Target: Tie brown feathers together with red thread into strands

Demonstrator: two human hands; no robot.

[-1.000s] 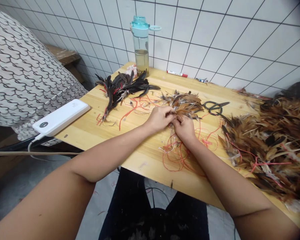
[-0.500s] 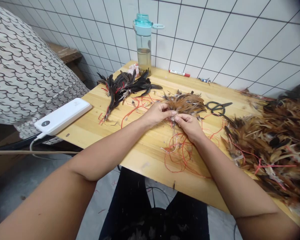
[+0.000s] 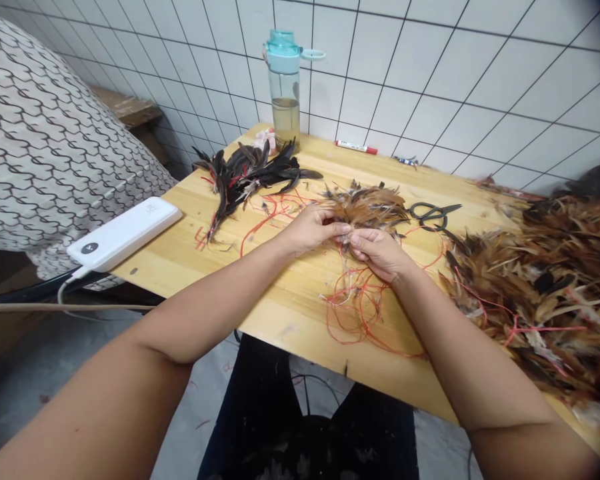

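Note:
A bunch of brown feathers lies fanned out over the middle of the table. My left hand is closed in a pinch on the quill end of this bunch. Right beside it, my right hand pinches at the same end, the fingertips of both hands almost touching. What is between the fingertips is too small to make out fully. Below the hands, thin red string lies in loose loops on the wood. Black-handled scissors rest just right of the feather bunch.
Dark feathers lie at the back left, near a water bottle. A large heap of brown feathers covers the table's right side. A red marker lies by the tiled wall. A white power bank sits at the left edge.
My right hand has turned slightly, its fingers curled more at the quill end. My left hand keeps its pinch. The whole view has shifted a little.

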